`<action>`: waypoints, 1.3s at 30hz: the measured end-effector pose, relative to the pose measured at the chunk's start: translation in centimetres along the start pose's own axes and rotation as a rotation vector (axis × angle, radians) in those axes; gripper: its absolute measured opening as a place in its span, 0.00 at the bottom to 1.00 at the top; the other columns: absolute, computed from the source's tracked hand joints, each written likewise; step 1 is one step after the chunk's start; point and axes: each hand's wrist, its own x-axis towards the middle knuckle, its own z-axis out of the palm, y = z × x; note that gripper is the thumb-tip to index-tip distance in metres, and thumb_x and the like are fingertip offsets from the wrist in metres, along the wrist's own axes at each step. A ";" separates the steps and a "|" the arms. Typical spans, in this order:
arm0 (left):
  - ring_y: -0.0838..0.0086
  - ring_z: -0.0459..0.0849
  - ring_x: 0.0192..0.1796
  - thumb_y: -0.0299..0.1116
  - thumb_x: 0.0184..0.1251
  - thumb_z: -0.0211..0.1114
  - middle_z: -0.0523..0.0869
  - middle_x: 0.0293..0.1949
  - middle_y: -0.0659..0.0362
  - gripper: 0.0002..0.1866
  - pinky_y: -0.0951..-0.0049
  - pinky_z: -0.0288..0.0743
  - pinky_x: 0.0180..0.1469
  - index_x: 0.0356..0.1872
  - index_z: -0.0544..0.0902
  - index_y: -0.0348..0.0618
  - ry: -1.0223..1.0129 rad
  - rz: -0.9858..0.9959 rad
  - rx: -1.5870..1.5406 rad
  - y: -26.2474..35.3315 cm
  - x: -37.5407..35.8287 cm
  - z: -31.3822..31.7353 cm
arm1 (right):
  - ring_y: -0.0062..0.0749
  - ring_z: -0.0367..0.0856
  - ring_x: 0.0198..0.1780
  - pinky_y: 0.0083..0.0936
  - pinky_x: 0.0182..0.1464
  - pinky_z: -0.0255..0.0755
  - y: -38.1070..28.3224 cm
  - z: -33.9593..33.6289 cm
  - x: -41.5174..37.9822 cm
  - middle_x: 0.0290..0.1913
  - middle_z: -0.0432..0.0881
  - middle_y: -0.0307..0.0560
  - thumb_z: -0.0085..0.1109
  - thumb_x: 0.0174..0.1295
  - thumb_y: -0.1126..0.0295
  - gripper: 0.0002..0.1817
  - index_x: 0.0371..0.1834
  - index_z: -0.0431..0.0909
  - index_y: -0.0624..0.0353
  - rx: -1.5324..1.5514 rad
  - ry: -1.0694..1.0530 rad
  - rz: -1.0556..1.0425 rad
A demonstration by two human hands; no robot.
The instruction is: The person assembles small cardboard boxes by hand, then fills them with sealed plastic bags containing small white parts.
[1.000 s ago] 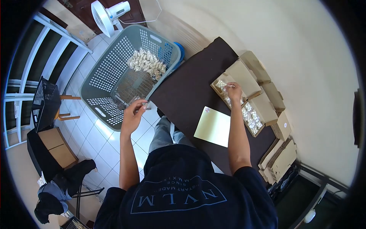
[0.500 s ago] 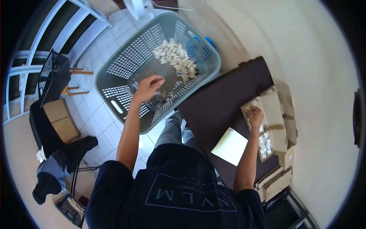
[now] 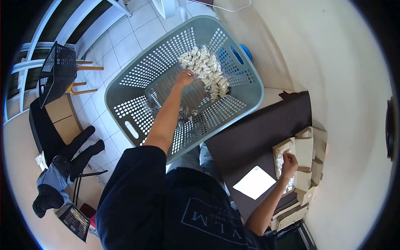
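Left hand (image 3: 184, 77) is extended into the grey laundry basket (image 3: 125, 89) on the floor, fingers together at the pile of small packets (image 3: 206, 71). Right hand (image 3: 288, 160) rests on the open cardboard box (image 3: 280, 146) at the table's (image 3: 250, 137) right; its finger state cannot be determined.

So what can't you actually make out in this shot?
- Head view: whether the left hand has gripped anything from the pile of small packets in the laundry basket; the fingers are too small to read.
- What the packets contain: too small.
- What the right hand holds at the open cardboard box: the hand covers it.
- The fan at the top edge: cut off.
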 end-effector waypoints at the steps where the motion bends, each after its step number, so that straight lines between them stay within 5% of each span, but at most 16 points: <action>1: 0.58 0.85 0.47 0.42 0.63 0.63 0.87 0.43 0.53 0.13 0.60 0.78 0.53 0.46 0.86 0.54 0.040 0.000 0.002 0.4 1.0 0.1 | 0.24 0.78 0.28 0.23 0.32 0.72 0.0 -0.1 -1.0 0.27 0.84 0.45 0.65 0.59 0.71 0.09 0.36 0.84 0.68 0.034 0.042 0.056; 3: 0.55 0.84 0.50 0.43 0.62 0.64 0.86 0.46 0.50 0.13 0.59 0.77 0.55 0.46 0.87 0.56 0.075 0.001 -0.004 0.5 3.9 0.6 | 0.20 0.75 0.26 0.21 0.27 0.68 -1.7 -0.4 -3.5 0.26 0.82 0.42 0.63 0.61 0.71 0.09 0.35 0.83 0.68 0.105 0.094 0.186; 5: 0.55 0.81 0.56 0.45 0.62 0.64 0.82 0.53 0.45 0.15 0.59 0.76 0.58 0.47 0.87 0.56 0.320 0.094 -0.012 -0.5 7.9 1.8 | 0.19 0.74 0.26 0.19 0.24 0.65 -2.7 -0.2 -6.7 0.26 0.81 0.41 0.61 0.63 0.71 0.08 0.36 0.82 0.67 0.172 0.062 0.244; 9: 0.54 0.76 0.62 0.46 0.63 0.63 0.76 0.61 0.43 0.17 0.62 0.71 0.64 0.50 0.86 0.56 0.263 0.110 -0.084 1.9 10.5 0.1 | 0.20 0.76 0.26 0.16 0.24 0.66 -4.5 -0.3 -12.7 0.28 0.81 0.42 0.60 0.65 0.71 0.07 0.36 0.80 0.65 0.347 -0.025 0.370; 13: 0.56 0.67 0.70 0.46 0.65 0.61 0.74 0.63 0.42 0.24 0.66 0.60 0.72 0.52 0.84 0.37 0.209 0.091 -0.047 3.5 10.3 -0.3 | 0.20 0.79 0.29 0.13 0.24 0.66 -3.9 -0.2 -15.3 0.32 0.82 0.42 0.61 0.65 0.71 0.05 0.37 0.80 0.61 0.485 -0.074 0.488; 16: 0.56 0.67 0.70 0.44 0.65 0.61 0.75 0.63 0.42 0.22 0.65 0.59 0.73 0.51 0.85 0.38 0.262 0.129 0.003 3.2 9.4 -0.4 | 0.21 0.79 0.30 0.15 0.25 0.67 -4.3 -0.4 -15.0 0.33 0.83 0.43 0.61 0.66 0.69 0.07 0.38 0.80 0.62 0.538 -0.059 0.495; 20: 0.52 0.76 0.61 0.43 0.64 0.64 0.79 0.58 0.43 0.20 0.63 0.69 0.64 0.45 0.85 0.33 0.260 0.132 -0.209 4.9 3.8 -3.0 | 0.21 0.78 0.30 0.17 0.27 0.68 -5.6 -0.6 -12.5 0.33 0.82 0.42 0.61 0.67 0.67 0.09 0.37 0.80 0.63 0.568 -0.057 0.364; 21: 0.58 0.81 0.54 0.45 0.65 0.65 0.82 0.56 0.49 0.23 0.64 0.76 0.53 0.50 0.83 0.34 0.396 0.230 -0.139 2.4 5.5 -1.4 | 0.21 0.78 0.30 0.17 0.27 0.68 -6.6 -0.4 -11.7 0.31 0.81 0.42 0.60 0.67 0.67 0.09 0.37 0.80 0.63 0.567 -0.065 0.308; 22: 0.58 0.81 0.54 0.45 0.65 0.65 0.82 0.56 0.49 0.23 0.64 0.76 0.53 0.50 0.83 0.34 0.408 0.238 -0.129 4.5 2.3 -3.1 | 0.20 0.77 0.30 0.17 0.27 0.67 -7.5 -0.4 -11.0 0.30 0.80 0.41 0.60 0.68 0.67 0.09 0.37 0.80 0.63 0.565 -0.074 0.256; 24: 0.70 0.77 0.56 0.50 0.67 0.64 0.80 0.56 0.54 0.26 0.68 0.72 0.57 0.56 0.80 0.39 0.131 -0.006 -0.878 8.3 -6.4 -5.1 | 0.18 0.77 0.33 0.17 0.30 0.67 -8.2 0.3 -9.3 0.33 0.80 0.38 0.62 0.67 0.63 0.10 0.40 0.80 0.60 0.645 -0.178 0.187; 26: 0.76 0.79 0.49 0.49 0.69 0.64 0.82 0.55 0.58 0.29 0.74 0.75 0.48 0.63 0.74 0.38 0.110 0.123 -0.983 9.0 -11.9 -5.0 | 0.19 0.80 0.37 0.16 0.34 0.70 -11.4 1.3 -8.2 0.36 0.83 0.39 0.62 0.67 0.65 0.10 0.43 0.81 0.59 0.673 -0.241 0.173; 28: 0.76 0.80 0.48 0.45 0.73 0.60 0.82 0.55 0.56 0.26 0.73 0.74 0.49 0.62 0.73 0.36 0.027 0.217 -1.147 10.7 -18.7 -5.4 | 0.17 0.77 0.32 0.14 0.29 0.66 -14.4 2.7 -7.5 0.31 0.81 0.37 0.61 0.65 0.73 0.05 0.41 0.80 0.61 0.830 -0.356 0.031; 34: 0.75 0.80 0.46 0.41 0.77 0.54 0.83 0.55 0.55 0.24 0.74 0.74 0.50 0.64 0.70 0.33 -0.286 0.376 -1.177 12.7 -34.2 -4.0 | 0.17 0.78 0.35 0.15 0.29 0.67 -19.2 4.4 -9.2 0.45 0.81 0.42 0.66 0.62 0.72 0.18 0.55 0.77 0.63 0.926 -0.531 -0.153; 39: 0.74 0.82 0.46 0.37 0.74 0.58 0.76 0.59 0.55 0.16 0.73 0.75 0.49 0.51 0.83 0.34 -0.340 0.570 -0.986 12.3 -42.5 -2.2 | 0.17 0.78 0.32 0.15 0.27 0.67 -17.8 1.8 -12.4 0.33 0.83 0.41 0.64 0.63 0.74 0.07 0.42 0.83 0.64 1.093 -0.717 -0.159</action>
